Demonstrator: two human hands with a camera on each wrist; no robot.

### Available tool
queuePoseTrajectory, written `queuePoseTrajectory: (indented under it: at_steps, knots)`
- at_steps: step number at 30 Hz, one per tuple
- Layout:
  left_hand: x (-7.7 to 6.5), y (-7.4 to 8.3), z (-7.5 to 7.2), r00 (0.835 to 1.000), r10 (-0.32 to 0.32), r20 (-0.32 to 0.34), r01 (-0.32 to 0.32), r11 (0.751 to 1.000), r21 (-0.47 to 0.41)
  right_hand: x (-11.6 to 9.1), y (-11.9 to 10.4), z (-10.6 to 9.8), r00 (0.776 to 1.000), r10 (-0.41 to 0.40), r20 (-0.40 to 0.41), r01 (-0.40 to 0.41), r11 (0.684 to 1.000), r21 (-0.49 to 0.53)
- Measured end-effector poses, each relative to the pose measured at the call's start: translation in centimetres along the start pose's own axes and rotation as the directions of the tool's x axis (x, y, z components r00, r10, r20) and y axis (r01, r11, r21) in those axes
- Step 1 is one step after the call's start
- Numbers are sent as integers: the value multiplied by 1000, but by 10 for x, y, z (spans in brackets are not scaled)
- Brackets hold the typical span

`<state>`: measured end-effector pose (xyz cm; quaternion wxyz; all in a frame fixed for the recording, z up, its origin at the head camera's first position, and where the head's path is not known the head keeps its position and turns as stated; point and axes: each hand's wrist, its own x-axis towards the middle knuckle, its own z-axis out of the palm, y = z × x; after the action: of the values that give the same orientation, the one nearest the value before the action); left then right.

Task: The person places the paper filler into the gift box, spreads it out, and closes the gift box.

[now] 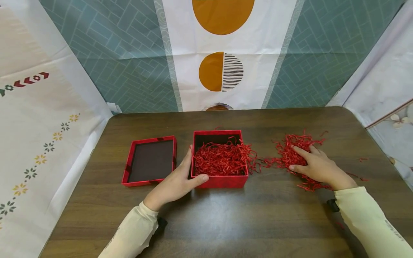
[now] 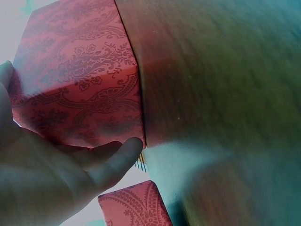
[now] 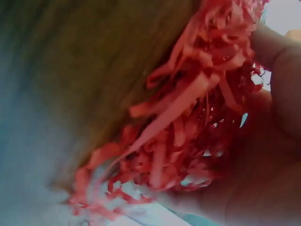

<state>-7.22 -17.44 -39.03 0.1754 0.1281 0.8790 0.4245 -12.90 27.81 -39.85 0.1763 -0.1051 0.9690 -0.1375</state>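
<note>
A red patterned gift box, dark inside, stands uncovered in the middle of the table and holds red shredded paper. My left hand holds its front left corner, thumb round onto the front face and fingers along the left side. That hand also shows in the left wrist view, close against the box's patterned wall. On the right, my right hand grips into a loose heap of red shredded paper. Strips fill the space between thumb and fingers in the right wrist view.
The box's red lid lies left of the box, dark inside upward. A thin trail of paper strips links the box and the heap, and a few stray strips lie farther right. Hanging cloths stand behind the wooden table.
</note>
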Motion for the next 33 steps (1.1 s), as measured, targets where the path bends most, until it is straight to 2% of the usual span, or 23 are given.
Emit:
queuePoseTrajectory:
  at_steps: [6, 11, 18, 26, 33]
  knots:
    - [-1, -1, 0, 1000, -5, 2, 5, 1000, 0, 2, -6, 3, 987, -92, -132, 80, 993, -92]
    - [-1, -1, 0, 1000, -4, 5, 4, 1000, 3, 4, -8, 2, 973, -117, -197, 106, 992, -66]
    - [-1, -1, 2, 1000, -1, 6, 1, 1000, 3, 3, 1, -14, 973, -47, -225, 58, 997, 44]
    - [1, 0, 1, 1000, -1, 8, 1, 1000, -4, -7, 22, -42, 953, 34, -301, 6, 992, 129]
    - [0, 0, -1, 1000, 4, 6, -4, 1000, 0, -19, 27, -65, 933, 109, -343, -44, 981, 190]
